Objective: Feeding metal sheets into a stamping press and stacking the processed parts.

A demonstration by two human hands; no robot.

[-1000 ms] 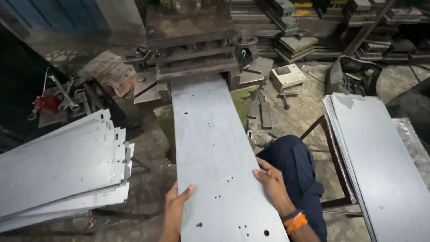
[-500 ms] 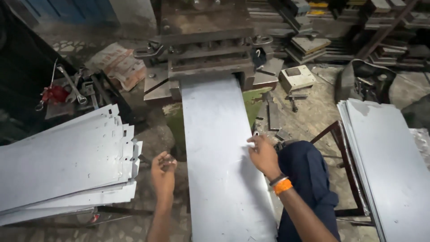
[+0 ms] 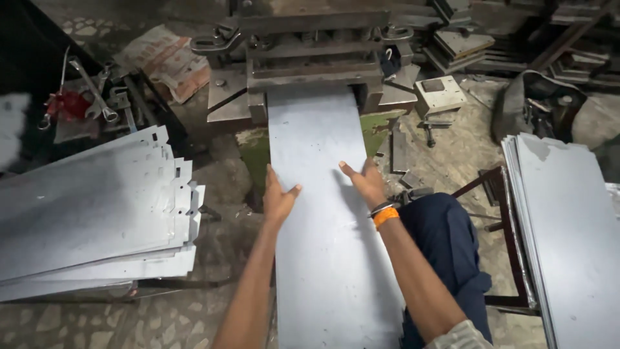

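A: From the head view, where is the metal sheet (image 3: 326,226)?

B: It lies lengthwise in front of the person, its far end tucked under the press (image 3: 310,58), its near end running off the bottom of the picture.

A: And the hands?

B: The left hand (image 3: 278,197) rests open against the sheet's left edge, thumb spread over the top – not clenched. The right hand (image 3: 366,182) lies flat on the sheet near its right edge, fingers stretched toward the press, an orange band on the wrist.

A: What else is around?

B: A stack of notched sheets (image 3: 90,213) lies to the left, another pile of sheets (image 3: 571,226) to the right – wrenches (image 3: 90,97) lie far left, beside the press
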